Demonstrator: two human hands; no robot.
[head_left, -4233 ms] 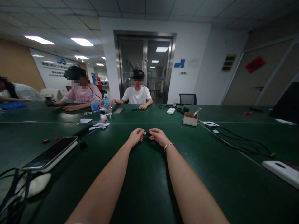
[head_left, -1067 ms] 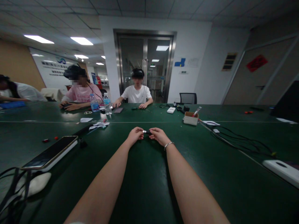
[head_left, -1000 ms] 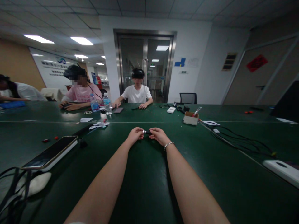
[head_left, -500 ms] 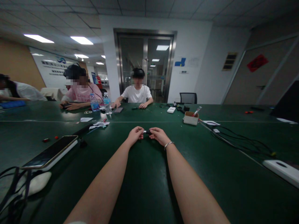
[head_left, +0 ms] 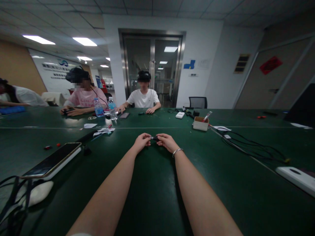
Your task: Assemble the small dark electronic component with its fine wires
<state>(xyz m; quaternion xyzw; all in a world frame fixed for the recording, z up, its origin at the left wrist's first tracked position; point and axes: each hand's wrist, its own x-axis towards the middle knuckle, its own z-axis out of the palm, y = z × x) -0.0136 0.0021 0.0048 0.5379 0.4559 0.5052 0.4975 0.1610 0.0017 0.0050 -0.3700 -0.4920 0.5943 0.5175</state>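
"While you're watching the green tabletop (head_left: 241,190), what is the left grip (head_left: 142,141) doing?"

"It's pinching the greyish end of a small dark stick (head_left: 155,138)."

"And what is the right grip (head_left: 167,142) doing?"

"It's clamping the black end, so the stick is lying roughly level between the two, straight ahead. Whether either one is touching the tabletop, I can't tell."

"What is sitting around them?"

"On the left, a phone (head_left: 52,159) is resting on a white block (head_left: 64,162), and two water bottles (head_left: 99,110) are standing farther back. On the right, a small open box (head_left: 200,126) is holding a slim item (head_left: 208,116) that's leaning over its rim, and dark cables (head_left: 256,147) are lying nearby."

"Is anyone else sitting close by?"

"Across the tabletop, a person in a white shirt (head_left: 144,99) is sitting with a hand (head_left: 150,110) resting on it; another person (head_left: 86,97), wearing pink, is holding something dark (head_left: 67,111) that's too small to make out."
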